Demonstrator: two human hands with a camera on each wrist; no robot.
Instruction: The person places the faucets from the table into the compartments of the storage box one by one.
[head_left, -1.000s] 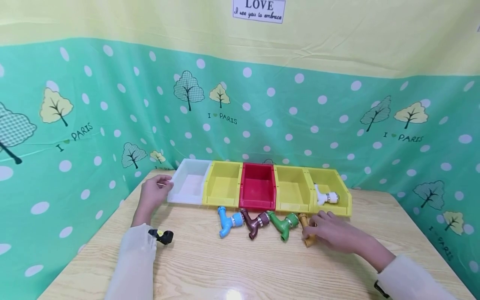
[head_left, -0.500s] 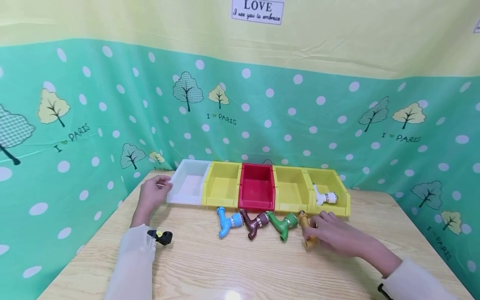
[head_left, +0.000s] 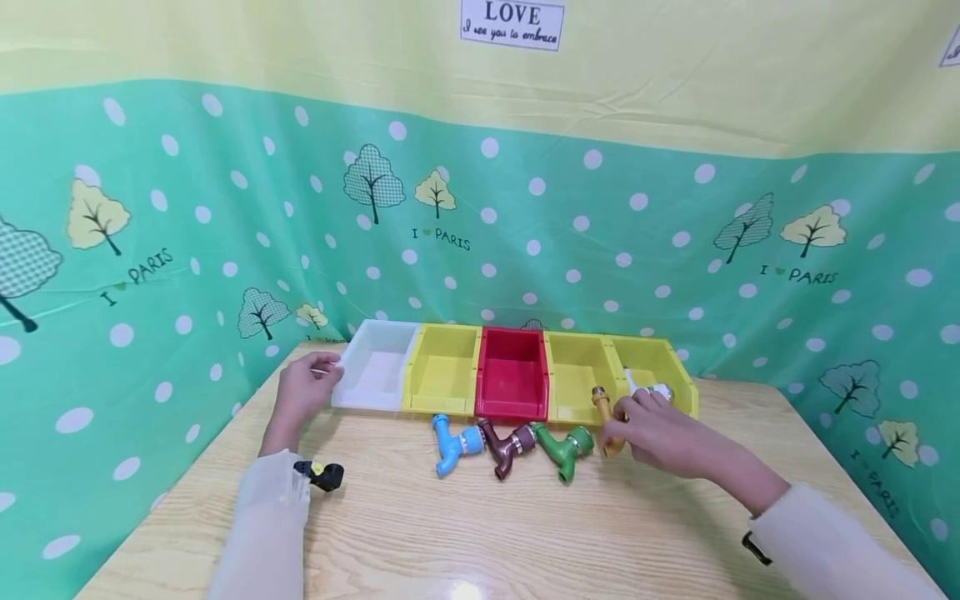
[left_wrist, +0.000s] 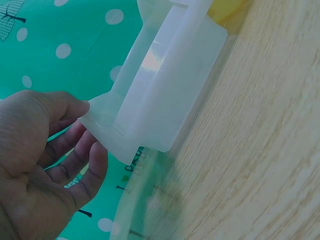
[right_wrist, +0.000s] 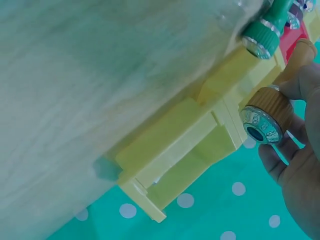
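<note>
My right hand [head_left: 667, 433] grips an orange-brown tap [head_left: 602, 402], lifted off the table in front of the two right-hand yellow bins. In the right wrist view the tap's ribbed knob [right_wrist: 272, 107] shows between thumb and fingers. My left hand [head_left: 306, 387] pinches the side rim of the white bin [left_wrist: 172, 95] at the row's left end, thumb on one side and fingers on the other. A blue tap [head_left: 450, 446], a dark brown tap [head_left: 506, 448] and a green tap [head_left: 564, 450] lie along the front of the bins. A white tap [head_left: 658, 390], partly hidden by my right hand, lies in the rightmost yellow bin [head_left: 678, 367].
Between the white bin and the right-hand yellow bins stand another yellow bin [head_left: 442, 371] and a red bin [head_left: 513, 375]. The bins stand side by side at the back of the wooden table [head_left: 420, 542]. A green dotted curtain [head_left: 480, 208] hangs behind and at both sides.
My right hand has raised the orange-brown tap from the table, away from the green tap and up toward the bins. My left hand stays at the white bin.
</note>
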